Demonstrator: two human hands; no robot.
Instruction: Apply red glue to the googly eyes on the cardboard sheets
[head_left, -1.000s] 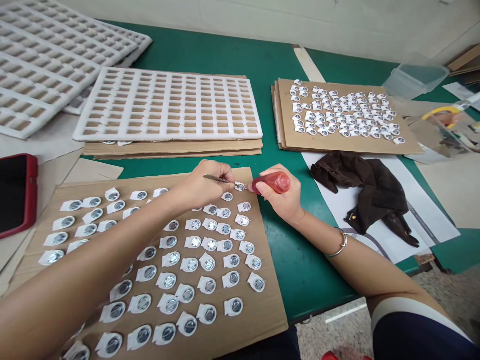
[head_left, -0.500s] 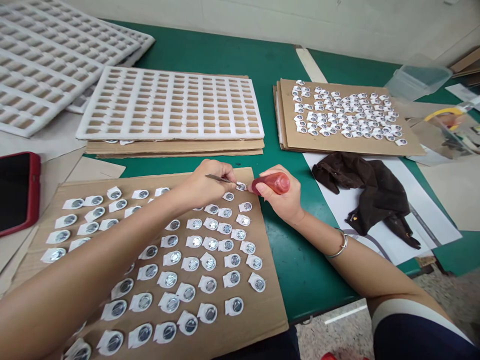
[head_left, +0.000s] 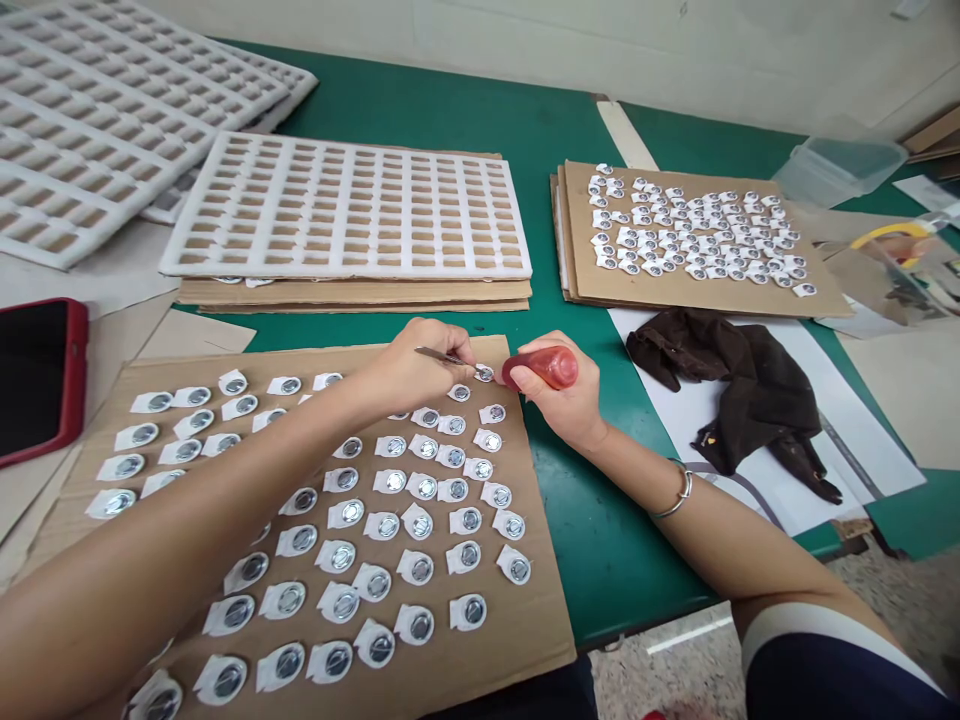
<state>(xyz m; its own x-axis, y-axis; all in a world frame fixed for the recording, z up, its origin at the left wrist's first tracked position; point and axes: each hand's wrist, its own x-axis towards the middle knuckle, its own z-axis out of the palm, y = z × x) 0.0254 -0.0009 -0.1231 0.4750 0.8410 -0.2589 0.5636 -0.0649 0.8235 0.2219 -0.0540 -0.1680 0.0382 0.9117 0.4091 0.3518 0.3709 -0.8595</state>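
A cardboard sheet (head_left: 525, 620) in front of me carries several rows of small round metal pieces on white paper tabs. At its far right corner, my left hand (head_left: 431, 355) pinches slim metal tweezers (head_left: 442, 355), whose tip meets one round metal piece (head_left: 484, 373). From the right, my right hand (head_left: 566, 395) is wrapped round a red squeeze bottle (head_left: 546, 368), tilted with its nozzle end toward that same piece. The nozzle tip is too small to make out. My left forearm hides part of the rows.
Behind the sheet, a white foam grid tray (head_left: 345, 205) rests on stacked cardboard. More tabbed pieces cover a cardboard stack (head_left: 645, 285) at the back right. A dark brown cloth (head_left: 739, 385) lies on white paper to the right. A red-cased phone (head_left: 41, 380) is at the left edge.
The view has shifted very slightly. Both hands stay at the same piece with the tweezers and squeeze bottle in them.
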